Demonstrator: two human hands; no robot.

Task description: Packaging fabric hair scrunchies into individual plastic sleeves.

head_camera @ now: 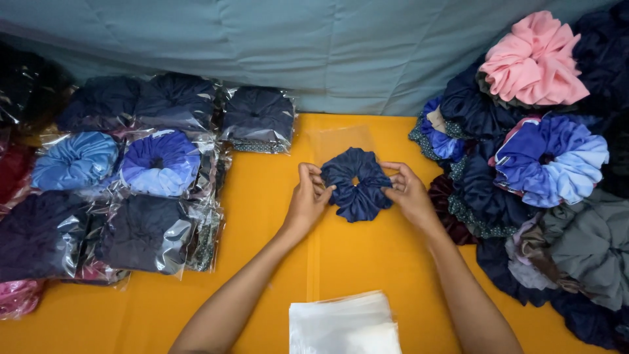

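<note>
A dark navy scrunchie (356, 184) lies on the orange tabletop (262, 196), with a clear plastic bag (341, 141) just beyond it. My left hand (308, 200) grips the scrunchie's left edge. My right hand (409, 193) grips its right edge. Both forearms reach in from the bottom of the view.
Bagged scrunchies in blue and navy (160, 164) are piled at the left. A heap of loose scrunchies, among them a pink one (534, 62) and a blue one (553, 160), fills the right. A stack of clear bags (344, 324) lies near the front edge. A grey-blue cloth (295, 46) hangs behind.
</note>
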